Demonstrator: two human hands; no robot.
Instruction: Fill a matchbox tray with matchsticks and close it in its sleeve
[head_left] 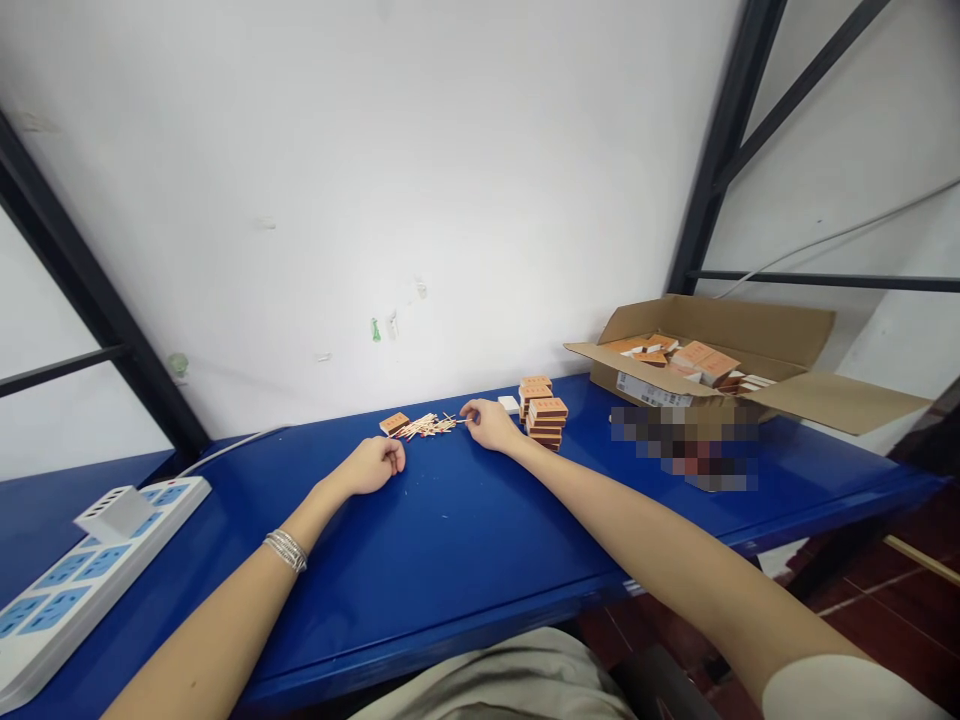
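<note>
Loose matches (427,426) lie in a small pile near the back of the blue table. A matchbox (394,424) with an orange top sits at the pile's left end. My left hand (371,466) rests just in front of it, fingers curled in; whatever they may hold is hidden. To the right of the pile, my right hand (491,425) pinches a match (463,420) by its end. Beside that hand stand stacked matchboxes (545,422) in two columns. A small white box (508,405) lies behind the hand, partly covered.
An open cardboard box (652,380) full of matchboxes stands at the back right, flaps spread. A blurred patch covers something before it. A white power strip (97,570) with a plugged-in adapter lies at the left. Dark metal posts and a white wall bound the table (442,560).
</note>
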